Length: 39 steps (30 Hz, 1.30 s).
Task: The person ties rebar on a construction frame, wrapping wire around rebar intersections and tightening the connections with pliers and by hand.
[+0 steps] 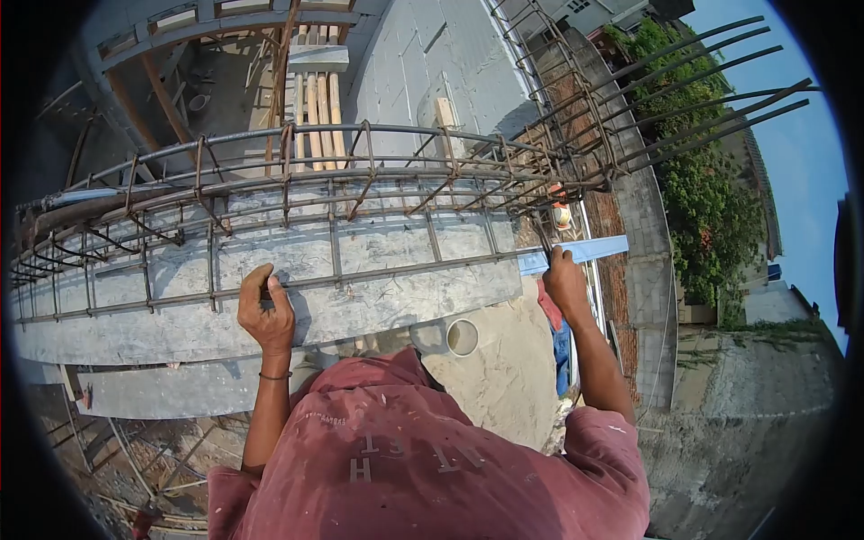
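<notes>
A long rebar cage of rusty bars and stirrups lies across a grey formwork board in front of me. My left hand is over the board, just below the cage's near bar, with thumb and fingers curled together in a pinch. Anything between those fingertips is too small to make out. At the cage's right end my right hand is closed around a slim dark tool, whose kind I cannot tell. A pale blue strip lies beside that hand.
Several long bars jut out from the upright cage at top right. A bucket stands below the board on a sandy surface. An orange and white object sits near the corner. Wooden poles and a lower floor lie beyond.
</notes>
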{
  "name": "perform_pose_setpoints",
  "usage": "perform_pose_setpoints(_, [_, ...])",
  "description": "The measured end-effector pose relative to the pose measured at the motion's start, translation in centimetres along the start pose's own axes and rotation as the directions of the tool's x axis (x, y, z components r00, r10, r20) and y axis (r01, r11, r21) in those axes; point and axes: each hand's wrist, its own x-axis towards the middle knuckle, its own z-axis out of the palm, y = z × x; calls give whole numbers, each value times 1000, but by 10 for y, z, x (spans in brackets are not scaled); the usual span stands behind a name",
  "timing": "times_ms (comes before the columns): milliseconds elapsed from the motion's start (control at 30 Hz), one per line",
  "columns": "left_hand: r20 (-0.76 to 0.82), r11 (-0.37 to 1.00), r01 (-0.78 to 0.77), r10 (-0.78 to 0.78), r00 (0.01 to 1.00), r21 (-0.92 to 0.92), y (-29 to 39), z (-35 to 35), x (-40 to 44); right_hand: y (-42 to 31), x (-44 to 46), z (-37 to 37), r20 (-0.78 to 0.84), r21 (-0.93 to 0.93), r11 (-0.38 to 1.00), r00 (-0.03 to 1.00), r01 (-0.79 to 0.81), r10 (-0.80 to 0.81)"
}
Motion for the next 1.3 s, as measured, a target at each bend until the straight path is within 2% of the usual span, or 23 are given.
perform_pose_setpoints(33, [0,1000,4,-4,1000,4,-1,0,0,-4,-1,-9,48,7,995,993,-104,103])
perform_pose_setpoints(200, [7,1000,5,-6,1000,14,1,1,2,11,4,-7,134,-37,997,989,-62,66])
perform_pose_setpoints(300, [20,999,19,-19,1000,36,1,1,3,6,5,-9,64,-144,979,986,-143,153])
perform_pose_setpoints(433, [14,999,33,-34,999,38,1,2,2,12,7,2,-40,-150,983,994,-106,101])
perform_pose_setpoints(467, [12,999,29,-29,1000,28,0,2,2,8,12,1,324,248,913,916,-323,236])
perform_pose_setpoints(500, [11,1000,23,-23,1000,17,0,3,2,3,15,1,667,487,634,724,-601,174])
perform_pose_setpoints(533, [13,1000,26,-26,1000,14,-2,3,3,-3,14,1,668,483,635,723,-603,178])
perform_pose_setpoints(567, [10,999,-8,8,1000,40,-5,3,3,-11,15,3,778,603,-127,616,-788,-126])
perform_pose_setpoints(600, [14,997,-42,41,999,65,-6,2,2,-19,11,4,631,141,-758,647,-637,-427])
perform_pose_setpoints(667, [11,999,-26,26,1000,47,-7,4,0,-40,3,21,609,267,-763,717,-589,-340])
perform_pose_setpoints(733, [13,999,-25,24,1000,42,-6,3,-1,-45,2,30,595,271,-782,736,-562,-323])
perform_pose_setpoints(833, [19,996,90,-90,996,-13,0,3,0,-58,9,26,471,75,-908,817,-413,-333])
perform_pose_setpoints(867, [27,997,74,-73,997,-10,-2,4,0,-66,11,22,465,65,-914,823,-400,-327])
perform_pose_setpoints(900, [11,999,26,-27,1000,23,-4,5,-1,-74,10,18,576,300,-870,801,-391,-161])
perform_pose_setpoints(933, [0,998,-21,21,1000,57,-6,4,-1,-78,7,18,642,510,-763,766,-398,29])
perform_pose_setpoints(967, [13,998,-38,38,999,57,-3,3,-2,-81,10,20,617,717,-540,762,-441,197])
perform_pose_setpoints(1000, [13,1000,2,-3,1000,31,0,3,-2,-85,7,20,614,714,-555,763,-427,203])
perform_pose_setpoints(1067, [13,1000,25,-25,1000,0,4,4,-1,-96,6,10,354,908,-2,764,-419,539])
perform_pose_setpoints(1100, [9,999,31,-32,999,8,4,4,-1,-90,4,14,301,864,194,785,-464,541])
perform_pose_setpoints(1133, [7,999,39,-39,999,16,4,4,-2,-84,0,19,300,869,181,781,-461,548])
perform_pose_setpoints(1200, [6,1000,8,-8,1000,20,3,4,-2,-76,-4,27,56,652,631,857,-420,512])
perform_pose_setpoints(1233, [4,999,15,-15,1000,35,3,5,-3,-75,-5,31,112,568,653,833,-501,542])
perform_pose_setpoints(1300, [-6,998,29,-28,1000,50,1,6,-4,-72,-7,38,94,535,686,842,-492,530])
